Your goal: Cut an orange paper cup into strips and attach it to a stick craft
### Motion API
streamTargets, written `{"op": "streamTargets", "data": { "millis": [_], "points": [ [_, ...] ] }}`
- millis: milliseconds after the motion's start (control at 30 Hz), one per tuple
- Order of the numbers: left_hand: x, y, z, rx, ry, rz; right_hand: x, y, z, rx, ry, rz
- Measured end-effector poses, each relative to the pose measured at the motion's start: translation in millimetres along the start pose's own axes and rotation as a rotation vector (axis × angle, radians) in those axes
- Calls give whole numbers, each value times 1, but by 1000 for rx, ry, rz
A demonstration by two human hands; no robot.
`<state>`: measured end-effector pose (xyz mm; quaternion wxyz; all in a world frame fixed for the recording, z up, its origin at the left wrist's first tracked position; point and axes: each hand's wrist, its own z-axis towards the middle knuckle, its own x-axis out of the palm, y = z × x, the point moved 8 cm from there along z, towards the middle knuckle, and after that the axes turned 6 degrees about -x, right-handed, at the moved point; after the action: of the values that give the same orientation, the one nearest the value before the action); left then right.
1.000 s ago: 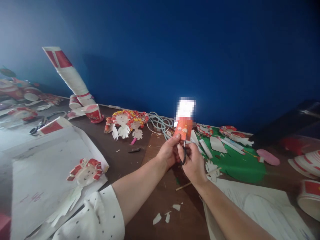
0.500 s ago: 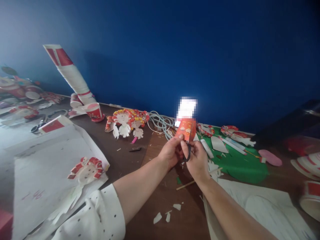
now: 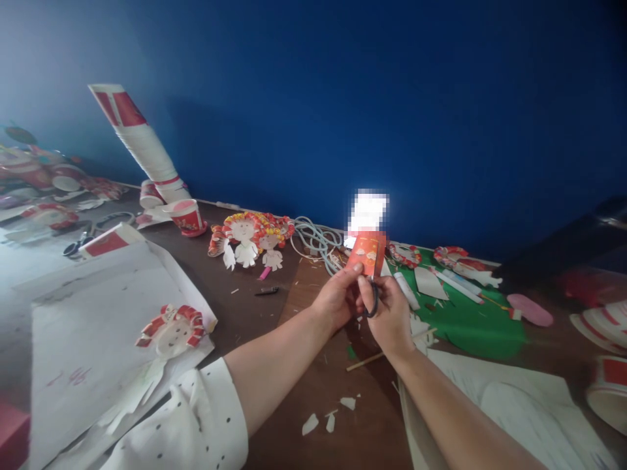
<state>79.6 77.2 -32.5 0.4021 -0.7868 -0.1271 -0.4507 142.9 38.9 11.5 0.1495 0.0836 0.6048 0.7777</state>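
Note:
My left hand [image 3: 341, 290] is closed on an orange-red printed paper piece [image 3: 365, 253], its thumb pressed on the lower left edge. Fingers of my right hand [image 3: 389, 313] are wrapped in the dark handles of a pair of scissors [image 3: 375, 300]. The blades point away from me along the right part of the paper, and the handle loops sit against my fingers. Both hands meet over the brown table [image 3: 362, 418]. Whether the blades are fully closed is too small to tell. Behind the paper is a bright, pixelated white patch.
Paper dolls [image 3: 246, 238] and coiled pale cable [image 3: 318, 238] lie by the blue wall. Left are a large paper sheet [image 3: 98, 313], a paper doll head [image 3: 176, 333], a cup [image 3: 186, 217] and a leaning cup stack [image 3: 147, 147]. Right are a green sheet [image 3: 470, 326], markers [image 3: 458, 284] and papers.
The view has shifted very slightly, so most things appear a little further right. Both hands keep the same holds on the paper and the scissors.

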Motion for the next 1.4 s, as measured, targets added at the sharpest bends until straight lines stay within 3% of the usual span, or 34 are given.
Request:
{"op": "streamTargets", "data": {
  "millis": [167, 300, 600, 933, 1400],
  "points": [
    [6, -3, -3, -65, 65, -73, -2, 11, 1, -13, 44, -80],
    [2, -6, -2, -55, 21, -138, -2, 8, 4, -9, 92, -84],
    [-15, -10, 5, 63, -127, -187, -2, -23, 3, 138, 77, 120],
    [-15, -12, 5, 76, -118, -168, 1, -29, 4, 266, 7, 335],
    [-14, -9, 6, 49, -99, -191, -2, -19, 8, 168, 19, 234]
  ]
}}
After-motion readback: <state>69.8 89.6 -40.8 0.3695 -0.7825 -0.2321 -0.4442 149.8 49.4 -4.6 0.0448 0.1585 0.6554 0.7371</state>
